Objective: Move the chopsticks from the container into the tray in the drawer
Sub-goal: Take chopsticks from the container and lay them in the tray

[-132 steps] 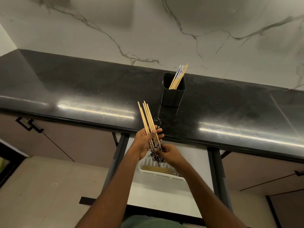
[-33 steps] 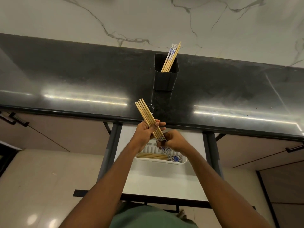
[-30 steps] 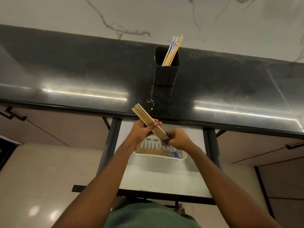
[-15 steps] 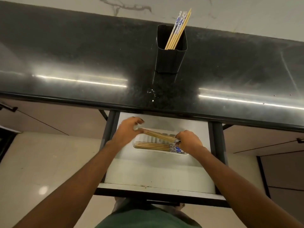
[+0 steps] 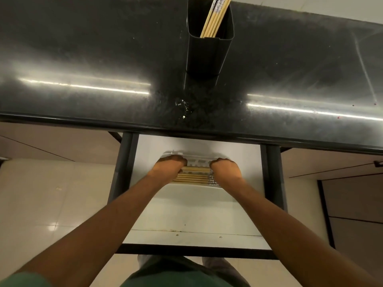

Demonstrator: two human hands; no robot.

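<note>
Reaching down into the open drawer [image 5: 192, 216], both hands sit over the white tray [image 5: 194, 185] near the drawer's back. The left hand [image 5: 169, 167] and right hand [image 5: 226, 169] are knuckles-up, their fingers curled down around the 2 ends of a bundle of chopsticks [image 5: 195, 169] lying crosswise in the tray; whether the fingers are pinching the sticks or only resting on them I cannot tell, since the fingertips are hidden. More chopsticks [image 5: 192, 178] lie flat in the tray just in front of that bundle, patterned ends to the right. Up on the black bench [image 5: 83, 59], the dark container [image 5: 207, 56] stands upright, with several chopsticks [image 5: 214, 19] leaning toward its right side. A small wet patch [image 5: 182, 105] glints on the bench near its front edge.
</note>
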